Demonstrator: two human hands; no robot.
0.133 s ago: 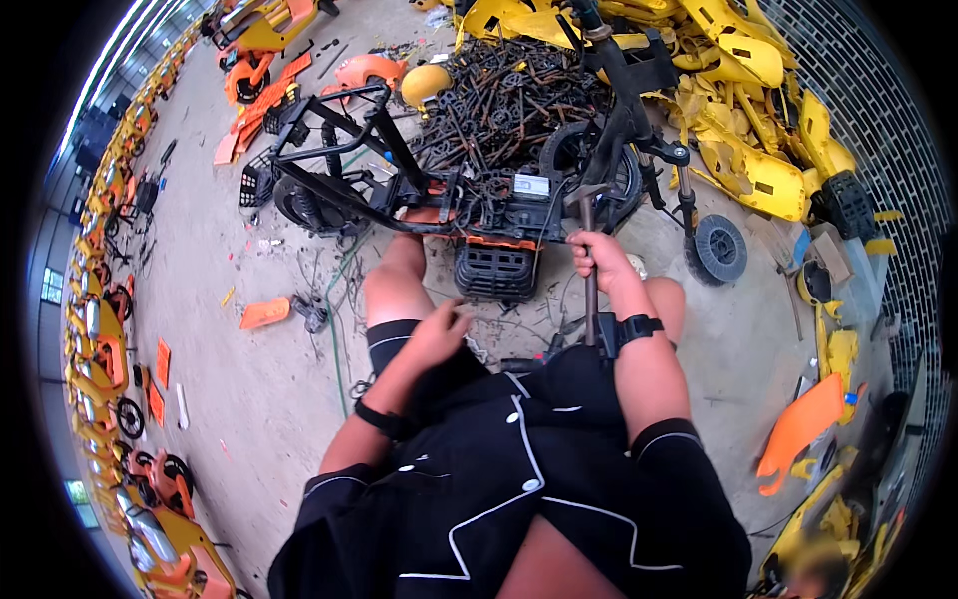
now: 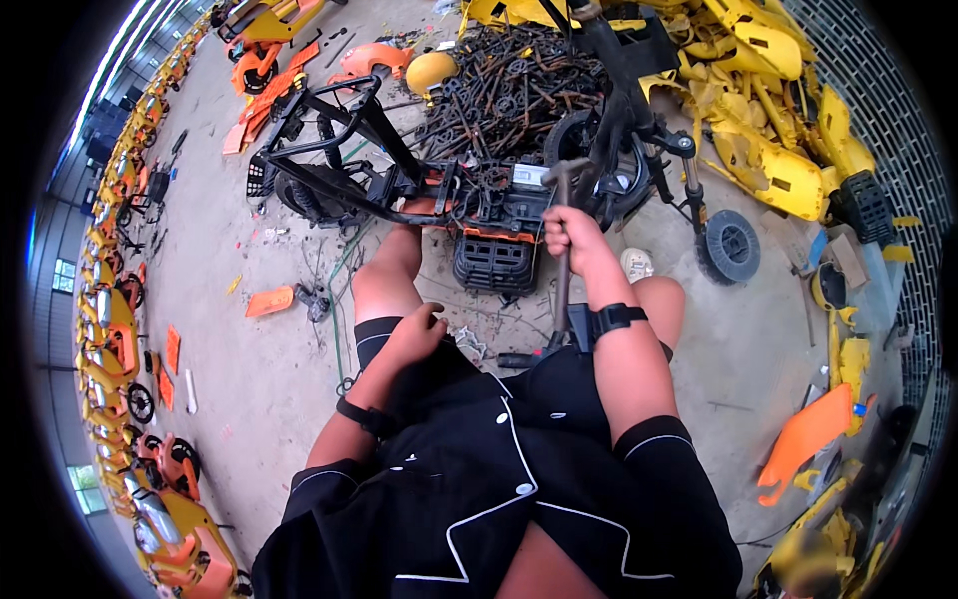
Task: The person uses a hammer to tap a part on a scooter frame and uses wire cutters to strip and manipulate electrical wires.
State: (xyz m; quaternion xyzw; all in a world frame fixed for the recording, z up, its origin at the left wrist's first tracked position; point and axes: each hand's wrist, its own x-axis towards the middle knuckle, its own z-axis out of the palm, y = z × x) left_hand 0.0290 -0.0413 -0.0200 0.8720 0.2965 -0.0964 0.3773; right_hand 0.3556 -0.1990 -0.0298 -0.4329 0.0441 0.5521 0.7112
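My right hand (image 2: 575, 238) is wrapped round the handle of a hammer (image 2: 563, 290). The hammer stands roughly upright, its head beyond my fist and in front of the stripped scooter frame (image 2: 389, 140). Whether the head touches the frame I cannot tell. Over my left thigh hovers my left hand (image 2: 415, 334), its fingers loosely bent and apart, with nothing visible in them. A black slatted crate-like part (image 2: 496, 265) sits at the frame's near side, between my knees. Below it, a dark power-tool-like object (image 2: 524, 357) lies near my lap.
Behind the frame rises a heap of dark metal parts (image 2: 509, 95). Yellow body panels (image 2: 768, 165) are piled at the far right. A loose wheel (image 2: 731, 247) is on the right, an orange panel (image 2: 269, 301) on the left. Rows of yellow scooters (image 2: 115, 339) line the left side.
My right hand and the hammer have shifted left and slightly away from me, toward the frame. My left hand has drawn back left, its fingers more bent. The view has shifted slightly.
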